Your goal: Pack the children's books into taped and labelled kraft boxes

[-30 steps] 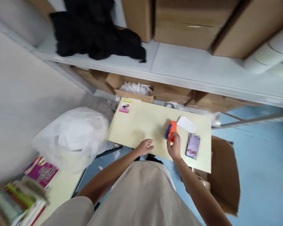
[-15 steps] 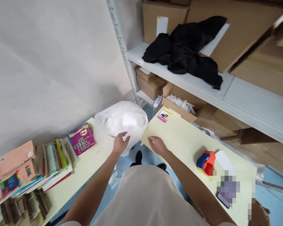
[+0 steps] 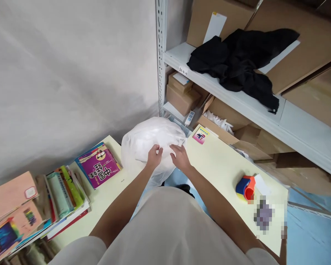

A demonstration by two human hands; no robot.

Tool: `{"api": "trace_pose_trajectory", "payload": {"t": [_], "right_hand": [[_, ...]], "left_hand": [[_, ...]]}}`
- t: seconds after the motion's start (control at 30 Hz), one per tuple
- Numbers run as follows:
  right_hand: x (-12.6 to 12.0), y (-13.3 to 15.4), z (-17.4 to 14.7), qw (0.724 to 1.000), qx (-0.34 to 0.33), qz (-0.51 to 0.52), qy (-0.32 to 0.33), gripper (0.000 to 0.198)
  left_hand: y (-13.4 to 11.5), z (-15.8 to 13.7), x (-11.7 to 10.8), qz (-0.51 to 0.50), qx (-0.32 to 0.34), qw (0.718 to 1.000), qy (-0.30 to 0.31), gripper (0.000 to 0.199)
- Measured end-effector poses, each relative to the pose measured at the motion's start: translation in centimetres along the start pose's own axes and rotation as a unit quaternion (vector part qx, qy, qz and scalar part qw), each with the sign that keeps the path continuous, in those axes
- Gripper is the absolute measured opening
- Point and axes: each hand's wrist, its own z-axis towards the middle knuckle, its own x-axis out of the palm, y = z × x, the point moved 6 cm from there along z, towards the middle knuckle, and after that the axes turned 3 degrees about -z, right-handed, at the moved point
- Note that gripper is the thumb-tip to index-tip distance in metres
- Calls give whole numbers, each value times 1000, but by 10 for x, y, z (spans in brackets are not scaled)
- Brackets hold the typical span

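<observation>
head view: white bag [image 3: 149,138] behind left hand [image 3: 154,157], grip unclear, and right hand [image 3: 180,158], fingers parted.

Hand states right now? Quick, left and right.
Left hand: loosely curled at the white bag; can't tell if it grips.
Right hand: open, at the bag; contact unclear.

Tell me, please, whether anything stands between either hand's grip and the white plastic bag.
Nothing visible does: the left hand's grip and right hand's grip are at the near side of the bag, with no other object between. Whether either touches it is unclear.
</observation>
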Motion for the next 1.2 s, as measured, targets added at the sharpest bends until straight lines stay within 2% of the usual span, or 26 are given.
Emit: {"api": "trace_pose_trajectory", "payload": {"t": [0.1,0.2,0.27,0.3,0.37,0.43,0.47,0.57,0.6,0.67,0.77,0.83,0.9,0.97,1.03,1.1,1.2], "right_hand": [[-28,10,4,998,-15,47,-37,46],[-49,23,10,995,-44,93,-21,66],[-61,27,14,992,-49,112,-15,73],[-66,28,15,991,-47,123,-10,68],[-75,27,15,988,-37,152,3,47],[-85,26,12,980,-15,196,-5,33],[-92,24,9,973,-2,229,-22,32],[-118,21,-3,927,29,360,-101,32],[-127,19,-9,906,34,403,-127,32],[-144,16,-21,865,44,468,-176,30],[-168,5,-42,818,63,515,-248,32],[-183,-6,-58,803,76,510,-300,34],[-198,-22,-79,805,95,464,-359,34],[-213,-41,-106,810,134,369,-435,32],[-224,-59,-135,801,188,272,-499,30],[-226,-75,-163,777,236,236,-534,30],[-221,-95,-196,726,271,283,-566,38]], "left_hand": [[-18,-21,-13,-20,91,994,64,17],[-41,-43,-24,-11,194,972,129,16],[-55,-54,-30,7,248,957,149,15],[-61,-58,-32,12,270,950,155,15],[-68,-62,-34,15,296,942,154,13],[-71,-61,-38,7,291,948,132,8],[-70,-59,-40,-4,275,954,118,13],[-67,-49,-43,-31,220,970,101,62],[-67,-45,-43,-24,208,972,103,71],[-69,-39,-41,6,198,974,108,62],[-74,-28,-32,17,195,972,128,28],[-79,-22,-23,-5,194,971,138,23],[-84,-14,-16,-35,192,972,128,25],[-92,-7,-11,-65,189,973,117,31],[-104,-4,-3,-63,202,966,146,36],[-121,-9,7,-9,247,947,203,52],[-142,-22,27,123,330,897,269,94]]}}
